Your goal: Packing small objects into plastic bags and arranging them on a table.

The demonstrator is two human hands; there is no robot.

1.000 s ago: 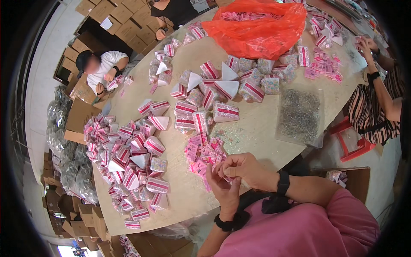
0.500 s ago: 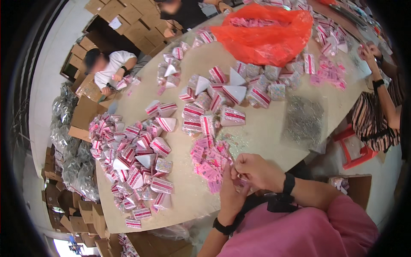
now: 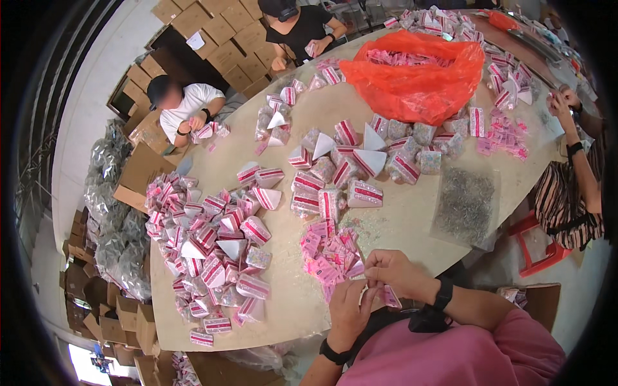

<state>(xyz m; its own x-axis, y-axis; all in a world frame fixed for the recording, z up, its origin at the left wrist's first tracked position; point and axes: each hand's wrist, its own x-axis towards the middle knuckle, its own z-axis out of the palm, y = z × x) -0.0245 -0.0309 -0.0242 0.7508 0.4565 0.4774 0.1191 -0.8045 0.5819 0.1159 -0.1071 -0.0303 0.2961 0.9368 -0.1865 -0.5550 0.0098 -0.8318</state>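
Above the table's near edge, my left hand (image 3: 351,310) and my right hand (image 3: 394,269) meet with fingertips pinched together. A small pink printed card (image 3: 391,297) sticks out just below my right fingers. Whatever the left fingertips pinch is too small and covered to make out. Just beyond the hands lies a loose pile of pink cards (image 3: 328,254). Behind it stand several wrapped cake-slice-shaped pieces (image 3: 365,193), white and glittery with red-pink bands. A flat clear plastic bag or sheet (image 3: 467,199) with many tiny metallic bits rests to the right.
A large heap of cake-slice pieces (image 3: 212,264) covers the table's left side. Farther back sits a red plastic bag (image 3: 418,83) full of pink items. Co-workers handle pieces at the far and right edges. A red stool (image 3: 537,248) and cardboard boxes (image 3: 132,321) stand around the table.
The view has shifted, so the table things sit lower and farther right. My hands stay together; the pink card now shows more plainly below my right fingers.
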